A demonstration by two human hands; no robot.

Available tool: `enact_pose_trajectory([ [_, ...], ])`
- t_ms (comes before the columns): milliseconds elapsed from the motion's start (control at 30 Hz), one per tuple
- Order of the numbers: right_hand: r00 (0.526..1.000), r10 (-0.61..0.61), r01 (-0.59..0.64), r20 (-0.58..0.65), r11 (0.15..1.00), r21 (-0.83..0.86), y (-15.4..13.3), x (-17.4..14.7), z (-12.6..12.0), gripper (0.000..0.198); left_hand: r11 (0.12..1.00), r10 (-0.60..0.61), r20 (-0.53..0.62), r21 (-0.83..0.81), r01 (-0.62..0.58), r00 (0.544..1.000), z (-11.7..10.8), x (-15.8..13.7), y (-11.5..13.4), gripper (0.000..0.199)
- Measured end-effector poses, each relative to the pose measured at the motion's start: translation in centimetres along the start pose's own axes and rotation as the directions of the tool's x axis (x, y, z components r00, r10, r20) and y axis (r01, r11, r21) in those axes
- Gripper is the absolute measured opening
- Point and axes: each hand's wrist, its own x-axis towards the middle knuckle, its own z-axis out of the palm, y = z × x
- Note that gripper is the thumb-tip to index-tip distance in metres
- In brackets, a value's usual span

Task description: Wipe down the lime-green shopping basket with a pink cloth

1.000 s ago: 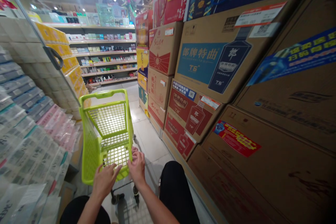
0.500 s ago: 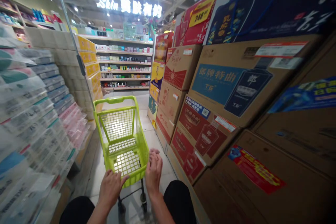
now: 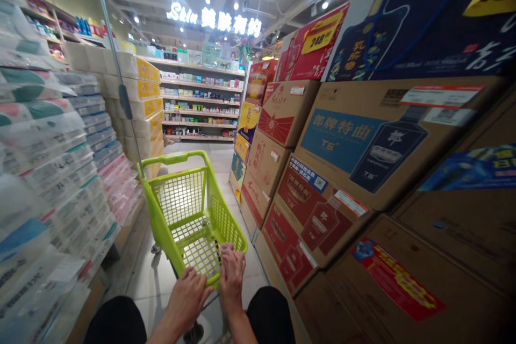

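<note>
Just ahead of my knees stands a lime-green child-size shopping cart [image 3: 226,219], with a grid-like basket and nothing lying in it. My left hand [image 3: 188,294] is closed over the near rim of the basket, thumb pointing right. Close beside it, my right hand [image 3: 232,275] has its fingers curled over the same rim, nearer the right corner. A thin metal pole [image 3: 124,99] rises from the far left corner of the cart. Part of the near rim is hidden behind both hands.
Stacked cardboard cartons [image 3: 338,134] wall the right side. Plastic-wrapped paper packs [image 3: 56,166] and yellow-sided packs [image 3: 149,88] line the left. Shelves of small goods [image 3: 201,99] stand at the far end, beyond pale floor tiles [image 3: 215,158].
The cart has turned, its near end swinging right and closer to me. My right hand has come down and left onto the near rim; my left hand has shifted right.
</note>
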Motion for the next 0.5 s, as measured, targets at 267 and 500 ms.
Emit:
enact_pose_trajectory([
  [267,0.977,0.188,-0.188,0.101,0.982,-0.013,1.9,5.2,0.2,0.026,0.999,0.028,0.028,0.032,-0.029,0.999,-1.5,5.9,-8.5,0.026],
  [500,0.982,0.157,-0.152,0.101,0.987,-0.055,-5.3,0.9,3.8,0.036,0.992,-0.003,0.064,0.124,-0.005,0.998,0.7,6.9,-9.4,0.019],
])
